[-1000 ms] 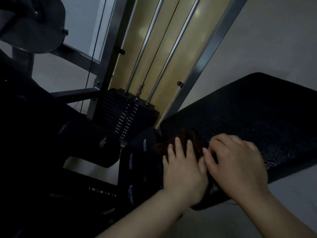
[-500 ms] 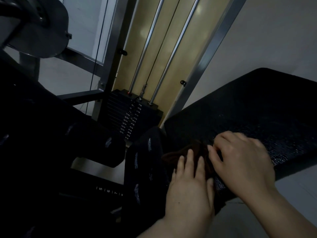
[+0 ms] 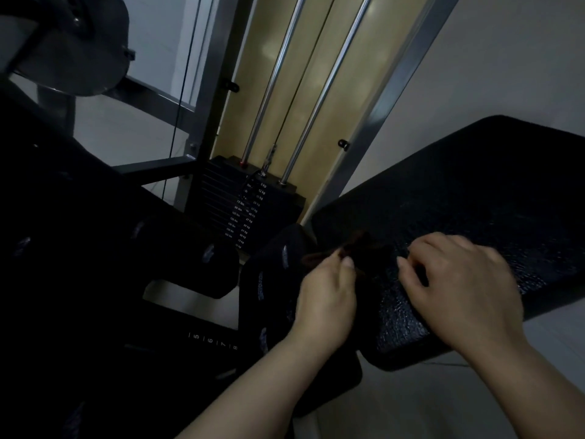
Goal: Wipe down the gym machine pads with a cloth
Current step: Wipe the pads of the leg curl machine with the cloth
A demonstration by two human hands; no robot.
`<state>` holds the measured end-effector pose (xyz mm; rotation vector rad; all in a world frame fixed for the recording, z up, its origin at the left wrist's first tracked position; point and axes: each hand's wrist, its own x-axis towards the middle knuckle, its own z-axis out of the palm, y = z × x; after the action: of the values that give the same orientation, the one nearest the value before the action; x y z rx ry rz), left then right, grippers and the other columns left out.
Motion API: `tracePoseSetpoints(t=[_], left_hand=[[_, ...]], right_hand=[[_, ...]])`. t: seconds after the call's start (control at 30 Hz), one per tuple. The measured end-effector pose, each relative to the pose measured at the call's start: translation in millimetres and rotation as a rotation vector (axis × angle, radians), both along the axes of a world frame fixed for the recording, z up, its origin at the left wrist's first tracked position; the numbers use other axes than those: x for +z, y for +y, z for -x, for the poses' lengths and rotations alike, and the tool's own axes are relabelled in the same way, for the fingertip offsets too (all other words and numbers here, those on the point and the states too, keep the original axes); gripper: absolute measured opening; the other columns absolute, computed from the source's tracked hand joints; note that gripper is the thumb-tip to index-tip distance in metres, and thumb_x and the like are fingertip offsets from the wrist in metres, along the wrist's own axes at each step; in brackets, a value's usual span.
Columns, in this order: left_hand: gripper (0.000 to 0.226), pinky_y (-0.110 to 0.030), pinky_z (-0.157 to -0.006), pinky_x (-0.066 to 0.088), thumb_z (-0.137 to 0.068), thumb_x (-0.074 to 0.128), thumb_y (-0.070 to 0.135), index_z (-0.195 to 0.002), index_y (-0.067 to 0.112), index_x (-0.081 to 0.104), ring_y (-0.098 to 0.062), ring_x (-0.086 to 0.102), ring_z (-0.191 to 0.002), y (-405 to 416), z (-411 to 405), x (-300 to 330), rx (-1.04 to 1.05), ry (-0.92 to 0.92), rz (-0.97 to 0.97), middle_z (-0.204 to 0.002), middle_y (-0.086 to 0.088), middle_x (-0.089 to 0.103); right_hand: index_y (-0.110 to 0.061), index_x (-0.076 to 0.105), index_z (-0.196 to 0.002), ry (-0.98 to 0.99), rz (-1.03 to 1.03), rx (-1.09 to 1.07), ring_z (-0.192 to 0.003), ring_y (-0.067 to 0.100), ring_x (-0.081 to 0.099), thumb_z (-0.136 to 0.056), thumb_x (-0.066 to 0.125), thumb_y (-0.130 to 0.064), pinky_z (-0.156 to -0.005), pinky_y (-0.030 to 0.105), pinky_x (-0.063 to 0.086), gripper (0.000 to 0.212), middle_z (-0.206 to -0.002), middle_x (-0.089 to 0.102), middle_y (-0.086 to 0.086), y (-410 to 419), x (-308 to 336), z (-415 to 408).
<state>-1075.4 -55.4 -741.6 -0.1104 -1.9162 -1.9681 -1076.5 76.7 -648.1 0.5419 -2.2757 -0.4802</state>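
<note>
The person is readying the cloth (image 3: 364,258), not yet sweeping with it: the dark cloth lies bunched at the near left corner of the textured black seat pad (image 3: 474,210), between the two hands. The left hand (image 3: 326,299) has its fingers curled shut, pinching the cloth's left edge between thumb and fingertips. The right hand (image 3: 459,286) rests on the pad just beside the cloth with its fingers bent toward it; whether they actually grip the fabric cannot be told in the dim light. The next move probably calls for spreading or folding the cloth flat under one palm, then pushing it away across the pad. Most of the pad stretches open to the right and far side, with nothing on it. To the left the room is tighter: a black roller pad (image 3: 272,280) sits just beside the corner, and the weight stack (image 3: 243,210) with its guide rods (image 3: 319,99) stands behind.
</note>
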Motion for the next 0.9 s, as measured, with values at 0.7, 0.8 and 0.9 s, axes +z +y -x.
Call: tracePoseSetpoints(t=[0.7,0.8,0.9], left_hand=[[0.046,-0.032,-0.117,-0.011,-0.1,0.026,0.043,-0.145,0.041,0.019,0.007,-0.009,-0.141,-20,10,-74,-0.064,-0.167,0.081,-0.152,0.029,0.002],[0.047,-0.035,-0.114,-0.011,-0.103,0.02,0.037,-0.15,0.037,0.012,0.001,-0.017,-0.141,-20,45,-64,0.016,-0.223,0.313,-0.155,0.024,-0.011],[0.049,-0.046,-0.116,-0.004,-0.104,0.019,0.038,-0.152,0.032,0.012,-0.011,-0.01,-0.146,-31,81,-57,0.014,-0.321,0.351,-0.159,0.012,-0.007]], right_hand=[[-0.026,0.077,-0.071,-0.522,-0.31,0.511,-0.08,0.013,0.069,-0.065,0.048,-0.051,-0.077,0.026,0.054,0.039,-0.086,0.073,-0.007,-31,-78,2],[-0.026,0.077,-0.071,-0.537,-0.278,0.487,-0.081,0.012,0.069,-0.064,0.047,-0.049,-0.08,0.026,0.053,0.038,-0.085,0.073,-0.007,-32,-80,1],[-0.023,0.078,-0.081,-0.593,-0.268,0.434,-0.088,0.012,0.07,-0.068,0.047,-0.053,-0.085,0.027,0.053,0.045,-0.096,0.073,-0.006,-33,-74,-6]])
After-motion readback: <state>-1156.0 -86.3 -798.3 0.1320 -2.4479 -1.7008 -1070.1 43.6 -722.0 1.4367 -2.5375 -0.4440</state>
